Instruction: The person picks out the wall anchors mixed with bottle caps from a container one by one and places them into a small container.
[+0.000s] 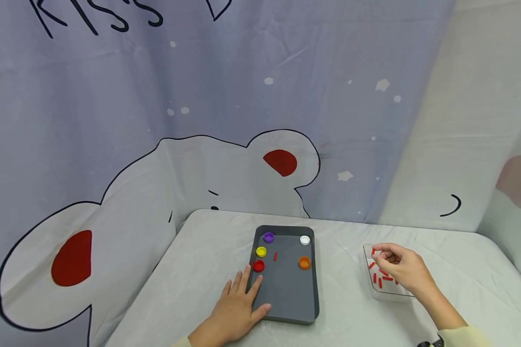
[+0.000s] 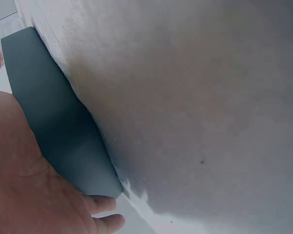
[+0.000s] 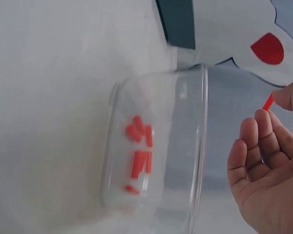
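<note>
My right hand (image 1: 403, 268) is over a clear plastic box (image 1: 390, 297), pinching a small red stick (image 3: 268, 103) between thumb and forefinger. Its other fingers are bent, as the right wrist view shows. Several more red sticks (image 3: 136, 165) lie scattered on the bottom of the box. My left hand (image 1: 236, 309) rests along the left edge of a dark grey tray (image 1: 286, 296), fingers spread and thumb over the near left corner. One red stick (image 1: 275, 256) lies alone on the tray, right of a red round piece (image 1: 258, 266).
Also on the tray are purple (image 1: 268, 237), yellow (image 1: 261, 251), white (image 1: 304, 240) and orange (image 1: 304, 262) round pieces, like small caps. A white cloth (image 1: 338, 289) covers the table. Behind its far edge hangs a printed curtain (image 1: 226, 86).
</note>
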{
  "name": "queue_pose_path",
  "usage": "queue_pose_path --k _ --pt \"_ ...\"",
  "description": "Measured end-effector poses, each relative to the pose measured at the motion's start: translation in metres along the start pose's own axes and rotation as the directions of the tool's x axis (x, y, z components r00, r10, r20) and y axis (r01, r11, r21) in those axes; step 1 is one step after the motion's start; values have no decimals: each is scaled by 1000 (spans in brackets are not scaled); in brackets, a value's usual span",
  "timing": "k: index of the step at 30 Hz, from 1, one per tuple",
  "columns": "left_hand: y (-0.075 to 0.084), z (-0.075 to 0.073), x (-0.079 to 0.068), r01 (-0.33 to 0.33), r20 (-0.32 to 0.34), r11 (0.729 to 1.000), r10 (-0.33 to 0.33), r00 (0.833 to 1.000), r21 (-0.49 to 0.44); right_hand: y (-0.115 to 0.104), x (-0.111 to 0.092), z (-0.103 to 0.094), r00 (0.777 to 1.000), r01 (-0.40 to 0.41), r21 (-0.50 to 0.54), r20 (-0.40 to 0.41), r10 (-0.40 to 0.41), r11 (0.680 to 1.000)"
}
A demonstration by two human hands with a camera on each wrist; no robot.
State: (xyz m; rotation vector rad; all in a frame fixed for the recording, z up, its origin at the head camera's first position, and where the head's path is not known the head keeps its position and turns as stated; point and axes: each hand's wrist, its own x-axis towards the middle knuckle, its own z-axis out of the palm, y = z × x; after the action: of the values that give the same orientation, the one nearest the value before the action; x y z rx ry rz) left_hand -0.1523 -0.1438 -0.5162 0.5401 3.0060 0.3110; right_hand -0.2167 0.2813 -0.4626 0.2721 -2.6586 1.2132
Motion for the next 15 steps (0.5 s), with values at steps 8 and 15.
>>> queue_pose_path --k 8,15 --pt "0 -1 0 -3 -1 1000 3 1000 3 17 -3 -11 999 11 -72 -33 -14 997" --pt "-3 4 3 0 6 1000 0 1000 -3 29 -5 -19 999 4 -81 -49 -8 997"
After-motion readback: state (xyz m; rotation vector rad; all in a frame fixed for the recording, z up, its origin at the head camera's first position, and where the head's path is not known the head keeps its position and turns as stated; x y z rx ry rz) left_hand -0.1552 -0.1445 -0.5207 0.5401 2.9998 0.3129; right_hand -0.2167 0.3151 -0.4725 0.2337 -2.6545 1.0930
